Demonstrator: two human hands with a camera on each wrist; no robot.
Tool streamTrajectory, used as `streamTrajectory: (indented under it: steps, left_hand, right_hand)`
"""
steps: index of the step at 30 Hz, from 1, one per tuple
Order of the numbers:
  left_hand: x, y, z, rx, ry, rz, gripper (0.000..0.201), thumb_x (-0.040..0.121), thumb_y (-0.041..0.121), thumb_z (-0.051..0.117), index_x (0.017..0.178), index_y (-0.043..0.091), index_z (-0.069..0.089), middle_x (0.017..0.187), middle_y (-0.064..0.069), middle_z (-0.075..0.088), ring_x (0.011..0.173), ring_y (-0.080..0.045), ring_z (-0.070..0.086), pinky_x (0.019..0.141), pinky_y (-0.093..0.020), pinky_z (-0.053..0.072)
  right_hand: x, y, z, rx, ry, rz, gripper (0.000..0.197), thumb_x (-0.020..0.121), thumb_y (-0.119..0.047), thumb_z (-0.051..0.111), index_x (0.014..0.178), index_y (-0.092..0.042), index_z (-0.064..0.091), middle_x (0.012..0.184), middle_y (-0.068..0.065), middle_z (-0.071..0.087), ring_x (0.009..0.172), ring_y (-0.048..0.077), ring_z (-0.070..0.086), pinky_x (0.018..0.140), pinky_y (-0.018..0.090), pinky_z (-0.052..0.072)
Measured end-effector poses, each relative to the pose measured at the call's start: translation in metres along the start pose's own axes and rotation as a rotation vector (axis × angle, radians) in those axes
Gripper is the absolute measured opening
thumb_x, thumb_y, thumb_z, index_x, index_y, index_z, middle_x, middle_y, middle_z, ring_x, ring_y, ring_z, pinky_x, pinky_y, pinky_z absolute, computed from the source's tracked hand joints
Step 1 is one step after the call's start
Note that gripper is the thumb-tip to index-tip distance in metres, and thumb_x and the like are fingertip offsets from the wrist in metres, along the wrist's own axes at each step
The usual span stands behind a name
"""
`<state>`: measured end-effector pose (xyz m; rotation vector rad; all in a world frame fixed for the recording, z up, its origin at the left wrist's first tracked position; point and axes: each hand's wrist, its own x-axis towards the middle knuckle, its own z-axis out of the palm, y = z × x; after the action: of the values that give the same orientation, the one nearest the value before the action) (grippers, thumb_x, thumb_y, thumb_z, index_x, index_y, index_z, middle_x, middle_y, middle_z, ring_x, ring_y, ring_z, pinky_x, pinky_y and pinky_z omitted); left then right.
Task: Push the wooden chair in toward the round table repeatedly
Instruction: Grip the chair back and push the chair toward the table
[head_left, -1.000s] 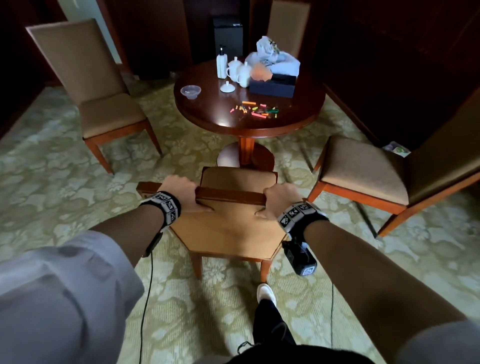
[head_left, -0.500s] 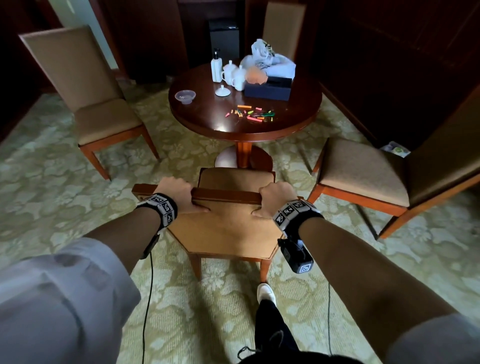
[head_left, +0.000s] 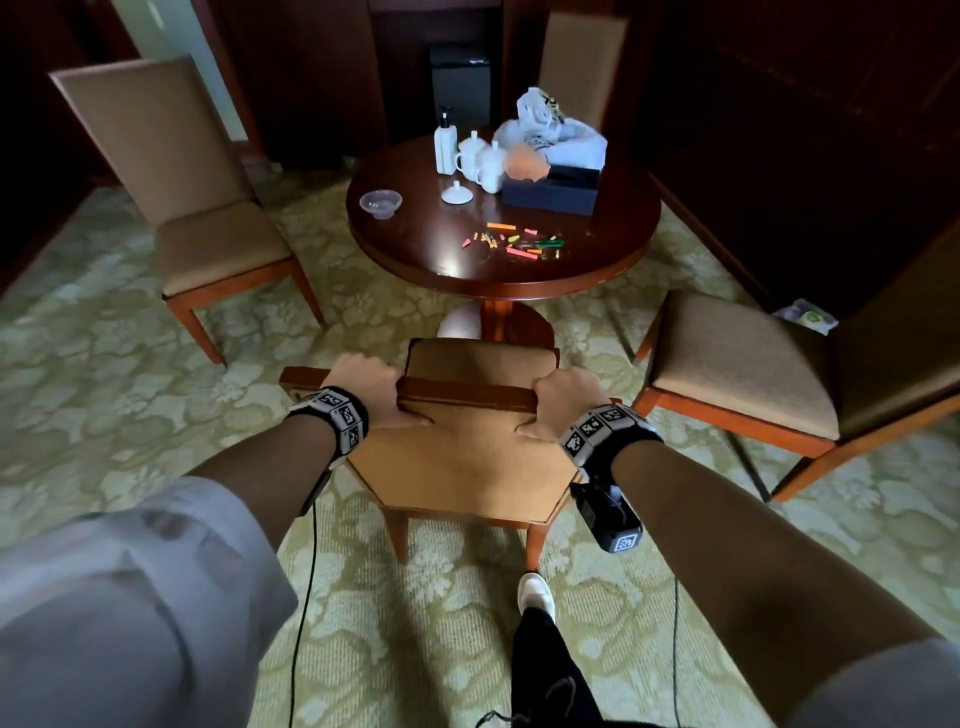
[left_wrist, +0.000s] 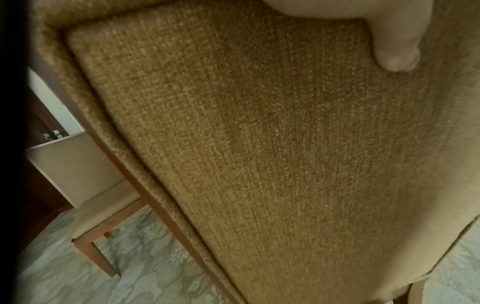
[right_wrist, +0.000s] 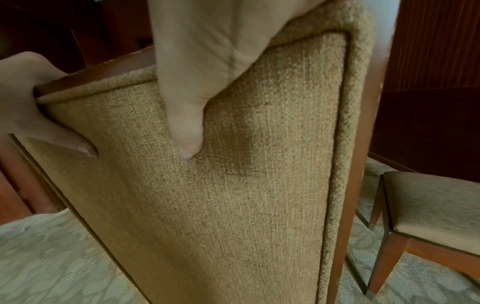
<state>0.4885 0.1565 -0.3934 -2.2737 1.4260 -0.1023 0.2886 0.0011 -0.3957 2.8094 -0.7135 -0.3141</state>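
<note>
Wooden chair (head_left: 462, 457), lower centre of frame, now nearer the round table (head_left: 498, 270) than a second ago. Left hand (head_left: 363, 387) and right hand (head_left: 558, 402) stay clasped over its top rail; push is progressing.

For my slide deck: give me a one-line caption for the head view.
Both hands, left hand and right hand, grip the wooden chair by its top rail, facing the round table.
</note>
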Motion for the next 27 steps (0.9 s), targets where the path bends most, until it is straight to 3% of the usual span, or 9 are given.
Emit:
streamTrajectory:
  steps: [8,18,24,27]
  left_hand:
    - [-0.002,0.000,0.001,0.003,-0.006,-0.008,0.082,0.068,0.091,0.036,0.112,0.026,0.059,0.093,0.002,0.067,0.089,-0.020,0.066,0.069,-0.030,0.048]
    - [-0.009,0.003,-0.001,-0.059,-0.021,-0.059,0.074,0.069,0.085,0.049,0.108,0.023,0.056,0.093,0.000,0.067,0.086,-0.022,0.066,0.066,-0.031,0.048]
    - [-0.015,0.009,-0.001,-0.254,-0.078,-0.147,0.077,0.063,0.082,0.059,0.114,0.025,0.057,0.102,0.001,0.067,0.095,-0.022,0.065,0.080,-0.035,0.053]
    - [-0.016,0.010,-0.002,-0.333,-0.097,-0.159,0.089,0.057,0.089,0.056,0.118,0.023,0.053,0.107,-0.001,0.066,0.100,-0.024,0.063,0.088,-0.037,0.051]
  right_hand:
    - [0.001,-0.002,0.000,0.038,-0.004,0.005,0.052,0.082,-0.065,0.054,0.101,-0.018,0.063,0.093,0.001,0.065,0.091,0.023,0.062,0.078,0.033,0.050]
    - [0.000,-0.008,0.002,0.016,-0.001,0.013,0.048,0.080,-0.063,0.056,0.095,-0.018,0.064,0.092,0.001,0.066,0.087,0.023,0.063,0.070,0.031,0.046]
    - [-0.006,-0.012,-0.010,0.063,-0.104,0.041,0.053,0.078,-0.065,0.062,0.102,-0.018,0.064,0.099,0.002,0.065,0.095,0.022,0.063,0.067,0.029,0.041]
    - [-0.004,-0.015,-0.016,0.172,-0.179,0.100,0.049,0.075,-0.058,0.069,0.103,-0.018,0.066,0.095,0.001,0.063,0.093,0.022,0.064,0.065,0.028,0.043]
